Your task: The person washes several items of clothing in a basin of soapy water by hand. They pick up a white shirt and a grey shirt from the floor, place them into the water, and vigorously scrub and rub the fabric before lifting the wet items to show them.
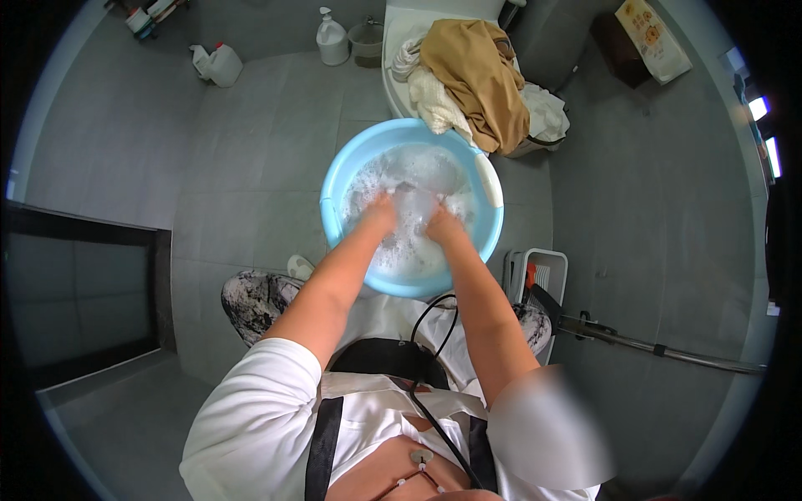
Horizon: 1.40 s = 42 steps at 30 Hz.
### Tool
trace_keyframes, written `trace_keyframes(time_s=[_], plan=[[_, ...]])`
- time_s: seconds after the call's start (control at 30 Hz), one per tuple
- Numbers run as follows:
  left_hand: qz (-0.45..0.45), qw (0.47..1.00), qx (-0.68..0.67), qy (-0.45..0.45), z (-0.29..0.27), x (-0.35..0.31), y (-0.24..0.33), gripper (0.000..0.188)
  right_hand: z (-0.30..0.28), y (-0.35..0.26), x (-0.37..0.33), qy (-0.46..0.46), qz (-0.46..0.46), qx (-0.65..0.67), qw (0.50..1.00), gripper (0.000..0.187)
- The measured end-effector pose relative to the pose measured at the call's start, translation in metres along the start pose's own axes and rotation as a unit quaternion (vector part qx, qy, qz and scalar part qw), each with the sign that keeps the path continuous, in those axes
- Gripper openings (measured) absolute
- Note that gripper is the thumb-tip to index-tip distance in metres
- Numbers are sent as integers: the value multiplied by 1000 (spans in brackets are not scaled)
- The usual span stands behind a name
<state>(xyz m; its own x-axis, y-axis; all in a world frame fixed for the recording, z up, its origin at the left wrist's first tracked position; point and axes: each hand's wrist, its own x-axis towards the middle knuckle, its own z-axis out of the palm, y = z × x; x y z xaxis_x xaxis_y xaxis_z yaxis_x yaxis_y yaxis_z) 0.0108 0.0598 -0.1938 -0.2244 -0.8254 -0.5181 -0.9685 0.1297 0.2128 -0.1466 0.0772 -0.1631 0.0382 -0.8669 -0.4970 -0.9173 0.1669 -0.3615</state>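
Grey floor tiles [276, 159] surround your round light-blue plastic basin [332, 209] of sudsy white water [401, 263]. Inside, your blurred left hand [381, 212] and right hand [443, 222] flank what looks like a pale wet cloth [413, 204]; how open they are, or whether they grip it, I cannot tell. Brisk movement could slosh water out, and a bump could drop the heaped tan fabric [474, 71], beside the far right rim, in.
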Motion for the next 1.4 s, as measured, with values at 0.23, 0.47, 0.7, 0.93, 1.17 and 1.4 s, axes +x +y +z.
trace_keyframes(time_s=[0.23, 0.47, 0.7, 0.93, 1.17, 1.4], plan=[[122, 980, 112, 112, 11, 22, -5, 42, 5, -12, 19, -154, 155, 16, 976, 44], [-42, 990, -13, -135, 23, 13, -24, 41, 5, -9, 27, -220, 42, -50, 973, 44], [7, 996, -83, -18, 32, 44, -35, 35, -19, -13, -9, -114, -66, -183, 974, 33], [17, 933, -303, 192, -3, -4, -12, 31, -47, 26, -32, 127, -72, 169, 975, 34], [182, 859, -310, 366, -46, -51, 14, 42, -106, -24, -60, -20, -230, 285, 930, 33], [145, 810, -561, 93, -93, -68, 18, 34, -97, -4, -38, -20, -192, 503, 842, 42]])
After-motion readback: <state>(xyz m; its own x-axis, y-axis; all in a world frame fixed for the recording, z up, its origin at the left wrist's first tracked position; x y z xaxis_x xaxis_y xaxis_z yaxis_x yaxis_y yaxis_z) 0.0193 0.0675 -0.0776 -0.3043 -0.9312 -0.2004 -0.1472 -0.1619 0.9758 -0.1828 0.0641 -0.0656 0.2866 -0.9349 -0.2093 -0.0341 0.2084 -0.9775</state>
